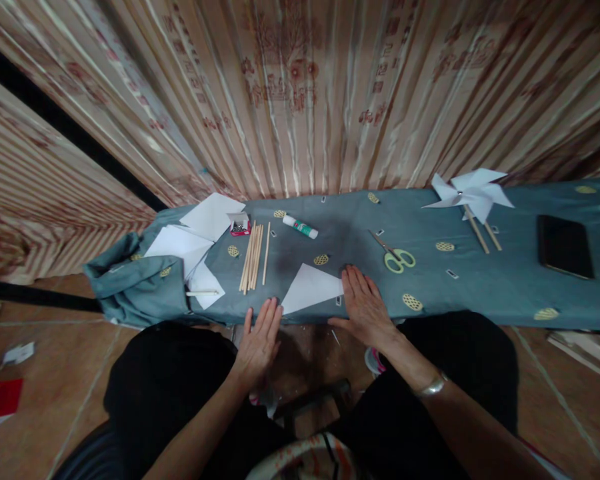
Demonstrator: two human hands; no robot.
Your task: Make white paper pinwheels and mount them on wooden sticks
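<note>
A folded white paper triangle (311, 289) lies flat on the cloth-covered table, between my two hands. My left hand (261, 339) rests at the table's front edge, fingers stretched out, with the tips by the paper's lower left corner. On the other side, my right hand (365, 303) lies flat with its fingertips at the paper's right corner. Neither hand grips anything. Behind the paper is a glue stick (301, 227). Green-handled scissors (398, 259) lie just beyond my right hand. Several thin wooden sticks (253, 257) are laid out beyond my left hand.
White paper sheets (180, 245) are piled at the left end, near a small red box (240, 225) of metal pieces. Paper pinwheels (473, 192) on sticks and a dark phone (564, 245) lie at the right. A patterned curtain (300, 100) hangs behind the table (505, 293).
</note>
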